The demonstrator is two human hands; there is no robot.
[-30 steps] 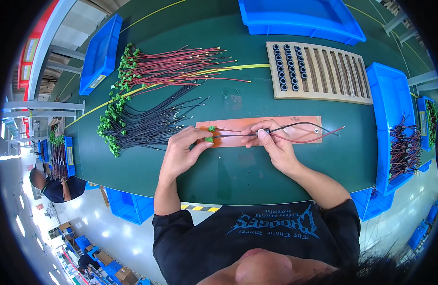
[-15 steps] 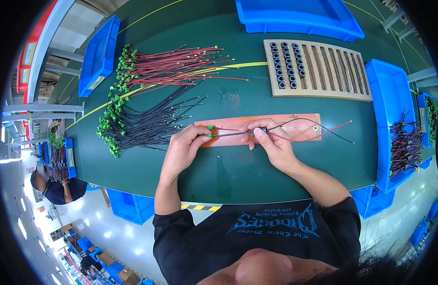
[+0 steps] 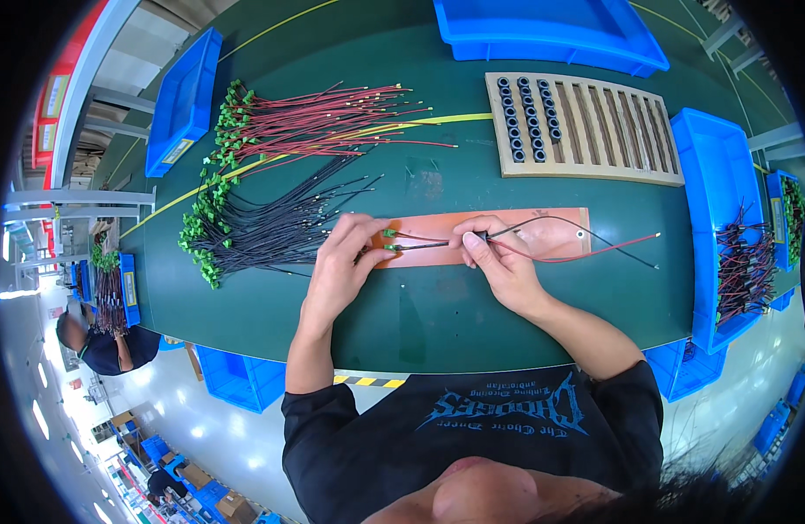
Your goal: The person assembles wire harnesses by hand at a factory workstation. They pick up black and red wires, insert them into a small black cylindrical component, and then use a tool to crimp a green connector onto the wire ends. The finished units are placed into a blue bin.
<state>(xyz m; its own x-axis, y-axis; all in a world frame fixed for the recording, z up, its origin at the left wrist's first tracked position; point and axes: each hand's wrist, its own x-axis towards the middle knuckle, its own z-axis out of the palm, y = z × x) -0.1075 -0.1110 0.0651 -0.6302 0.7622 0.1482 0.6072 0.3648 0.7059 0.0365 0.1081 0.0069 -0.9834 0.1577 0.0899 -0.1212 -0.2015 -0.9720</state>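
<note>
Cardboard boxes (image 3: 234, 507) (brown), lower left

This is a factory assembly workshop. A long green bench (image 3: 437, 327) with yellow lines runs under both hands. Beyond and left of the left grip (image 3: 334, 266) lie sorted bundles of red wires (image 3: 332, 122) and black wires (image 3: 276, 231) with green connectors; beyond and right of the right grip (image 3: 504, 271) is a slotted tray (image 3: 594, 172) partly filled with black rings (image 3: 535, 127). Farther right, a blue plastic bin (image 3: 710, 162) holds piled wire assemblies (image 3: 743, 275). Well left of the left grip are a co-worker (image 3: 114, 349), glossy floor (image 3: 223, 441) and cardboard boxes (image 3: 234, 506).
</note>
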